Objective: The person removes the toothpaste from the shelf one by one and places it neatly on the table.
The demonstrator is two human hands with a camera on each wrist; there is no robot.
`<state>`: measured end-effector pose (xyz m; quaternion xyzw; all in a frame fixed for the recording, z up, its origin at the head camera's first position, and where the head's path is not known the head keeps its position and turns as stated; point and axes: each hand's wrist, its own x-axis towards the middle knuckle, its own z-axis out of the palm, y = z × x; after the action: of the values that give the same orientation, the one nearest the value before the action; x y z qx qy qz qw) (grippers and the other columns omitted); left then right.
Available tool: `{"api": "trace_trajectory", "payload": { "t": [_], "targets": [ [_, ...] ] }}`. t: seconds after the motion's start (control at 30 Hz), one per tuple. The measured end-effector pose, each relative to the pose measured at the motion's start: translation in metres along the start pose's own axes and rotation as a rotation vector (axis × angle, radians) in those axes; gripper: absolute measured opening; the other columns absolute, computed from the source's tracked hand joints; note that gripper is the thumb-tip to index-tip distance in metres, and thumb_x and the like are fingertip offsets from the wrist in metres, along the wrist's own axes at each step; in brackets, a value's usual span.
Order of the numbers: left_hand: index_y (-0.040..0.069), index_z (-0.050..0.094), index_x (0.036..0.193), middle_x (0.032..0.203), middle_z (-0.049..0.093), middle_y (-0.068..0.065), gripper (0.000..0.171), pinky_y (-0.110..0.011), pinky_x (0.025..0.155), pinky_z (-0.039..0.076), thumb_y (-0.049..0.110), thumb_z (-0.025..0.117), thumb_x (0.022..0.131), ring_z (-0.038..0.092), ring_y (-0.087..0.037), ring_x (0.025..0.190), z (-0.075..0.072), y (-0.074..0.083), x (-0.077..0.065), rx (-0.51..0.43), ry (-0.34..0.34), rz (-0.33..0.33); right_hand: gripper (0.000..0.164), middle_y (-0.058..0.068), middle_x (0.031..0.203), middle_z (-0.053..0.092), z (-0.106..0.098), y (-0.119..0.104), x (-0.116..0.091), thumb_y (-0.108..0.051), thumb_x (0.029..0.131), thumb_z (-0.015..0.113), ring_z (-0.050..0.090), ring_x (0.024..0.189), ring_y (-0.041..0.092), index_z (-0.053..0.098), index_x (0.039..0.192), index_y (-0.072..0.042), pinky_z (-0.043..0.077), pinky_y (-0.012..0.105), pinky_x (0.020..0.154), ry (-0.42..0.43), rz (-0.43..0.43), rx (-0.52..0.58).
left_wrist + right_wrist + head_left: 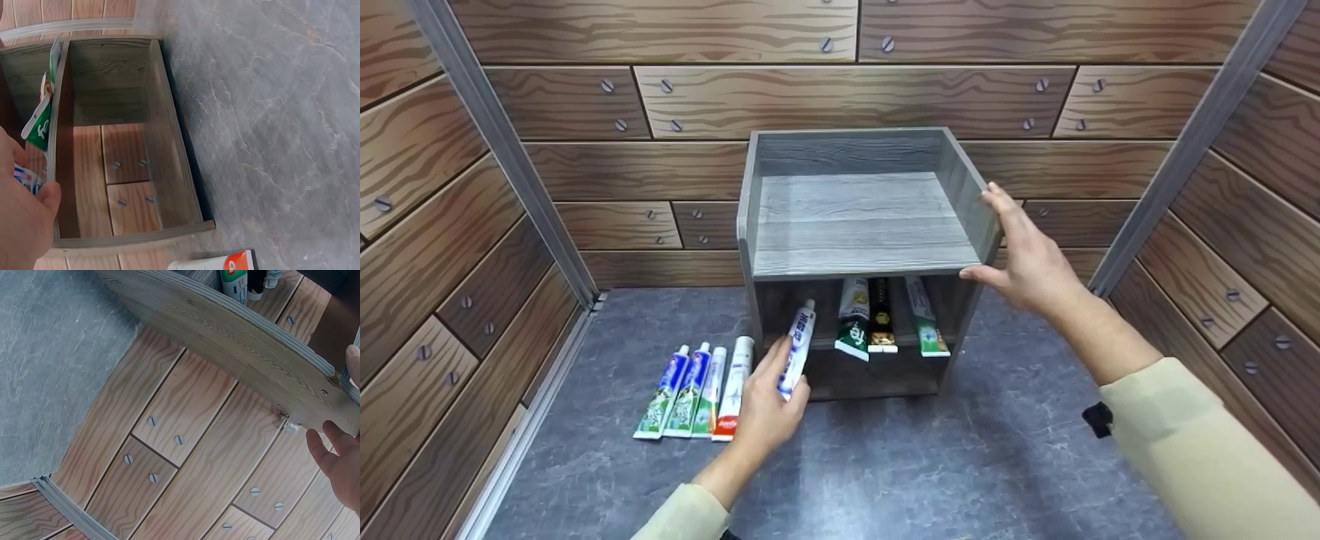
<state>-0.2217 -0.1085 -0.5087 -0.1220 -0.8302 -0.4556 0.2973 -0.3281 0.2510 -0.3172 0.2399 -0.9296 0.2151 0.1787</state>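
Observation:
In the head view my left hand [772,409] holds a white and blue toothpaste tube [799,349] between thumb and fingers. The tube's cap end points into the upper opening of a small grey wooden shelf [866,225], at its left side. Three more tubes lie inside that opening: a green and white toothpaste tube [853,319], a black and gold one [880,315] and a white and green one [928,315]. My right hand [1031,259] touches the shelf's right side panel, fingers extended and thumb at the front edge. The left wrist view shows the held tube mostly hidden.
Left of the shelf, several toothpaste tubes lie side by side on the grey marbled floor [885,480], including a white and red tube [735,390] and a blue and green tube [664,394]. Wood-patterned walls [855,101] enclose the back and both sides.

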Motion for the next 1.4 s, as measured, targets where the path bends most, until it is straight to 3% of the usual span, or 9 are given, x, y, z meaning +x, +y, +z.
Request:
{"api": "trace_trajectory", "payload": {
  "t": [0.23, 0.37, 0.47, 0.6, 1.17, 1.4],
  "targets": [
    [-0.005, 0.057, 0.149, 0.153, 0.055, -0.024, 0.062, -0.053, 0.112, 0.046, 0.0, 0.074, 0.089, 0.057, -0.037, 0.139, -0.013, 0.001, -0.015, 0.005, -0.063, -0.007, 0.104, 0.014, 0.176, 0.02, 0.001, 0.002, 0.0, -0.026, 0.086, 0.091, 0.037, 0.149, 0.049, 0.025, 0.165, -0.012, 0.038, 0.068, 0.112, 0.004, -0.009, 0.002],
    [-0.004, 0.058, 0.148, 0.152, 0.058, -0.02, 0.063, -0.051, 0.111, 0.048, 0.0, 0.076, 0.088, 0.059, -0.036, 0.137, -0.021, 0.0, -0.022, 0.027, -0.055, 0.015, 0.104, 0.014, 0.176, 0.02, 0.001, 0.002, 0.0, -0.026, 0.086, 0.091, 0.037, 0.149, 0.049, 0.025, 0.165, -0.011, 0.039, 0.067, 0.112, 0.004, -0.018, 0.005],
    [-0.005, 0.06, 0.146, 0.15, 0.06, -0.02, 0.064, -0.037, 0.113, 0.047, -0.002, 0.077, 0.084, 0.061, -0.035, 0.134, -0.026, -0.004, -0.027, 0.038, -0.028, 0.053, 0.104, 0.015, 0.175, 0.02, 0.002, 0.002, -0.001, -0.025, 0.086, 0.091, 0.036, 0.15, 0.048, 0.024, 0.165, -0.01, 0.039, 0.067, 0.112, 0.008, -0.027, 0.003],
    [-0.007, 0.06, 0.145, 0.147, 0.061, -0.023, 0.067, -0.019, 0.116, 0.035, -0.004, 0.078, 0.081, 0.061, -0.037, 0.133, -0.034, -0.011, -0.034, 0.036, 0.0, 0.101, 0.104, 0.015, 0.175, 0.021, 0.003, 0.003, -0.001, -0.025, 0.085, 0.092, 0.037, 0.149, 0.048, 0.026, 0.164, -0.01, 0.039, 0.066, 0.112, 0.018, -0.038, 0.012],
    [-0.007, 0.063, 0.142, 0.142, 0.065, -0.023, 0.072, -0.023, 0.116, 0.038, -0.012, 0.08, 0.072, 0.065, -0.044, 0.125, -0.072, -0.03, -0.06, 0.021, 0.058, 0.216, 0.104, 0.015, 0.175, 0.021, 0.002, 0.003, -0.001, -0.025, 0.085, 0.092, 0.038, 0.149, 0.048, 0.026, 0.164, -0.01, 0.039, 0.067, 0.112, 0.019, -0.034, 0.015],
    [-0.005, 0.065, 0.141, 0.14, 0.066, -0.022, 0.076, -0.022, 0.113, 0.04, -0.013, 0.081, 0.067, 0.066, -0.043, 0.123, -0.083, -0.035, -0.07, 0.037, 0.074, 0.206, 0.103, 0.014, 0.175, 0.021, 0.001, 0.002, -0.001, -0.026, 0.086, 0.091, 0.039, 0.149, 0.048, 0.025, 0.164, -0.009, 0.039, 0.066, 0.112, 0.011, -0.022, 0.023]
  ]
}}
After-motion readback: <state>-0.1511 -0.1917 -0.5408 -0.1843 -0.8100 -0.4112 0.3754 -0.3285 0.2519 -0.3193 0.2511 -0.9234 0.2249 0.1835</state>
